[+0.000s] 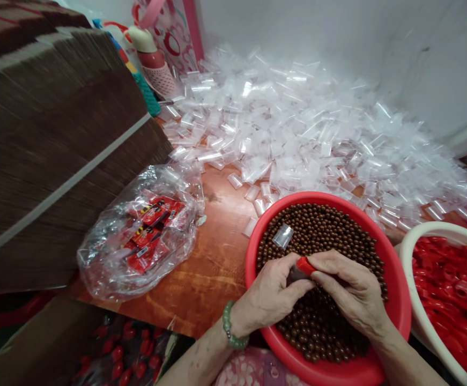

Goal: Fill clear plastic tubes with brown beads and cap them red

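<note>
Over a red basin (253, 252) of brown balls (325, 225), both hands meet at one small piece. My left hand (267, 292) is closed around a small clear plastic container (296, 274), which looks dark and is mostly hidden by the fingers. With thumb and fingers, my right hand (348, 292) pinches a red plastic cap (305, 266) at the container's end. Whether the cap is fully seated I cannot tell. An open clear container (283, 236) lies on the balls just beyond my left hand.
A heap of clear containers (297, 123) covers the back of the wooden table (213, 241). At right stands a white tub (408, 262) of red caps (454, 300). A plastic bag (108, 252) with red packets lies left, beside stacked cardboard (56, 139). Red-capped pieces (124, 354) fill a box below.
</note>
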Motion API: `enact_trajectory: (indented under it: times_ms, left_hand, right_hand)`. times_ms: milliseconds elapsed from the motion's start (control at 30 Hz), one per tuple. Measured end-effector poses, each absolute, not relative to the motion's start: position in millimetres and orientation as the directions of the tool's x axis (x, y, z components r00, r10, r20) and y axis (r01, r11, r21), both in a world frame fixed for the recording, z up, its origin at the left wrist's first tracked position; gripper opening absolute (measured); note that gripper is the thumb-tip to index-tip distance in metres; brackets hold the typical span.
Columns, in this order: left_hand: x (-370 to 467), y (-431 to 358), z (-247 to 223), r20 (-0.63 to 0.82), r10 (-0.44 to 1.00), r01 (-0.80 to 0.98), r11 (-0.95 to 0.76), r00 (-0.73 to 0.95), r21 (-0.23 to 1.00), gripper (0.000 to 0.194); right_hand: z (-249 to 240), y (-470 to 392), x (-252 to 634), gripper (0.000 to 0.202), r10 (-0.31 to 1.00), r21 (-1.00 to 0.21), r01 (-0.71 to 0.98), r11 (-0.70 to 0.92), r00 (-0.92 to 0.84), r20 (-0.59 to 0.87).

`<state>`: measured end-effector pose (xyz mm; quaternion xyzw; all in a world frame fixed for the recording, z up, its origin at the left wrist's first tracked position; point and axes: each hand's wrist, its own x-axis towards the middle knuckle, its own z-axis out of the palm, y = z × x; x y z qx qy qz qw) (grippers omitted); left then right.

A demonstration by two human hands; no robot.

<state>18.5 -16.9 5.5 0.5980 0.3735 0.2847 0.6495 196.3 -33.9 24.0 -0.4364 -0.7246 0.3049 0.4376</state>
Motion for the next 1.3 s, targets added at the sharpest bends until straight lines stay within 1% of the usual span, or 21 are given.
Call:
enact_trajectory:
  times_ms: [167, 267, 400, 500, 633, 767, 833, 933, 1133, 1300]
  left_hand:
    - [18.4, -16.0, 4.7, -0.141, 0.812, 0.023, 0.156, 0.566, 0.988, 0.013]
    - [16.6, -14.5, 5.3, -0.122, 0.781, -0.034, 0.180, 0.613, 0.983, 0.012]
    - [15.9, -13.4, 5.5, -0.145, 0.698, -0.136, 0.331, 0.701, 0.934, 0.018]
    - [17.1, -13.3, 6.0, -0.184, 0.680, -0.140, 0.391, 0.710, 0.910, 0.020]
    - [18.2, -13.3, 7.0, -0.215, 0.718, -0.054, 0.332, 0.662, 0.942, 0.015]
    - [18.2, -13.1, 5.5, -0.215, 0.740, -0.042, 0.312, 0.638, 0.949, 0.014]
    - [18.3, -13.2, 4.1, -0.218, 0.741, -0.048, 0.320, 0.635, 0.946, 0.014]
    - [18.7, -13.7, 2.6, -0.215, 0.743, -0.057, 0.323, 0.633, 0.945, 0.013]
    - [19.7, -13.9, 3.4, -0.182, 0.778, 0.025, 0.209, 0.602, 0.978, 0.016]
    - [19.3, -14.9, 3.2, -0.174, 0.804, 0.050, 0.178, 0.569, 0.983, 0.014]
  right_hand:
    - [22.4, -34.8, 196.5, 0.023, 0.902, -0.806, 0.408, 0.429, -0.240, 0.359]
    - [22.9, -34.2, 199.3, 0.021, 0.893, -0.797, 0.409, 0.443, -0.278, 0.354]
    - [24.9, -31.9, 202.1, 0.029, 0.853, -0.735, 0.441, 0.514, -0.353, 0.384]
    - [24.9, -31.7, 203.1, 0.030, 0.855, -0.725, 0.462, 0.511, -0.358, 0.375]
    - [23.2, -35.4, 201.1, 0.027, 0.886, -0.781, 0.433, 0.450, -0.324, 0.331]
    - [22.7, -36.5, 196.5, 0.032, 0.883, -0.780, 0.418, 0.466, -0.277, 0.379]
    - [23.4, -34.9, 195.8, 0.030, 0.885, -0.789, 0.407, 0.461, -0.272, 0.378]
    - [24.1, -32.7, 198.0, 0.024, 0.903, -0.814, 0.401, 0.421, -0.264, 0.337]
    - [20.1, -33.4, 202.6, 0.028, 0.895, -0.793, 0.434, 0.428, -0.323, 0.306]
    - [20.1, -30.9, 197.1, 0.019, 0.929, -0.843, 0.406, 0.352, -0.264, 0.261]
